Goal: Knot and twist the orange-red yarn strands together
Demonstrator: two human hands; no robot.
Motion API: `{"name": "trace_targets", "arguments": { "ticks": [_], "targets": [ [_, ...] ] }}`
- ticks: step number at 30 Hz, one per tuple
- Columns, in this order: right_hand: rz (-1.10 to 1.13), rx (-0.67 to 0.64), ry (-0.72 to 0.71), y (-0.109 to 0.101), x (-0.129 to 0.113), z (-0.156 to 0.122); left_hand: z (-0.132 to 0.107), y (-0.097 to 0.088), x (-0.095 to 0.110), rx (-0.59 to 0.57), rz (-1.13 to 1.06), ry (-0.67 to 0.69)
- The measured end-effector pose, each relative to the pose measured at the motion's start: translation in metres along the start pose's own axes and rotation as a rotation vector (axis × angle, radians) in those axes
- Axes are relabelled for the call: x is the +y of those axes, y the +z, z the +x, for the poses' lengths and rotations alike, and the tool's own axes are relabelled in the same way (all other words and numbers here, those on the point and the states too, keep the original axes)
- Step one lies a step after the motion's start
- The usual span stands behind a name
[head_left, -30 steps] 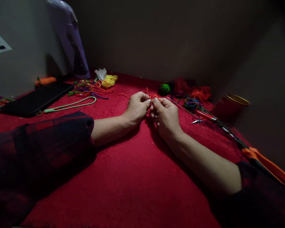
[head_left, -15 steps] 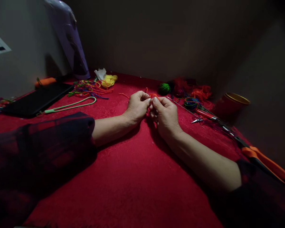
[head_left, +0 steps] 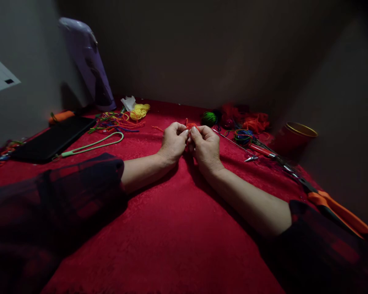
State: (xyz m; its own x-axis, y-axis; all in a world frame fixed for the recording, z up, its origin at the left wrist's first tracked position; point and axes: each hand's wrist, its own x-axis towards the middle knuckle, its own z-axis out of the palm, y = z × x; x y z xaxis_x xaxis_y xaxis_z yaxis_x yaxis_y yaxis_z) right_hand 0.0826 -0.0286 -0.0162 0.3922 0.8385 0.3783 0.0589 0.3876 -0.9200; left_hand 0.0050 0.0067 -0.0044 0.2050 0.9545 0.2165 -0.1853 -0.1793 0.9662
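Note:
My left hand (head_left: 172, 142) and my right hand (head_left: 205, 145) meet over the middle of a red cloth-covered table (head_left: 171, 228). Both hands are closed in a pinch on a thin orange-red cord (head_left: 190, 125), whose loops poke up between the fingertips. Most of the cord is hidden inside the fingers. Both forearms rest on the cloth, with dark plaid sleeves at the near edge.
A black tablet (head_left: 50, 138) and a pale green cord loop (head_left: 93, 144) lie left. Mixed coloured cords (head_left: 113, 119) and yellow cord (head_left: 140, 110) sit behind. A green ball (head_left: 208, 118), orange yarn (head_left: 254, 121), a long needle (head_left: 233, 143), orange-handled scissors (head_left: 328, 204) and a red tin (head_left: 294, 136) are right.
Both hands have shifted slightly left and nearer each other, still pinching the cord. The view has tilted down a little, so everything sits lower in frame.

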Motion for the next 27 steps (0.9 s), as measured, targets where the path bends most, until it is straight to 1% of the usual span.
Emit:
{"name": "trace_targets", "arguments": {
  "ticks": [6, 12, 17, 23, 25, 27],
  "targets": [
    [-0.022, 0.007, -0.017, 0.001, -0.001, 0.0, 0.0, 0.0, -0.001, 0.007, 0.004, 0.011],
    [0.024, -0.005, 0.002, 0.0, 0.0, 0.0, 0.002, -0.002, -0.003, 0.019, 0.027, 0.024],
    [0.065, -0.003, 0.06, 0.0, -0.003, -0.002, -0.003, -0.007, -0.001, 0.028, 0.014, -0.002],
    [0.113, 0.0, 0.126, -0.001, -0.006, -0.003, -0.011, -0.008, 0.007, -0.022, -0.006, -0.081],
    [0.125, 0.004, 0.149, -0.001, -0.006, -0.004, -0.012, -0.009, 0.009, -0.032, 0.0, -0.085],
    [0.132, 0.017, 0.181, -0.001, -0.009, -0.006, -0.014, -0.012, 0.011, -0.073, 0.023, -0.085]
  ]
}}
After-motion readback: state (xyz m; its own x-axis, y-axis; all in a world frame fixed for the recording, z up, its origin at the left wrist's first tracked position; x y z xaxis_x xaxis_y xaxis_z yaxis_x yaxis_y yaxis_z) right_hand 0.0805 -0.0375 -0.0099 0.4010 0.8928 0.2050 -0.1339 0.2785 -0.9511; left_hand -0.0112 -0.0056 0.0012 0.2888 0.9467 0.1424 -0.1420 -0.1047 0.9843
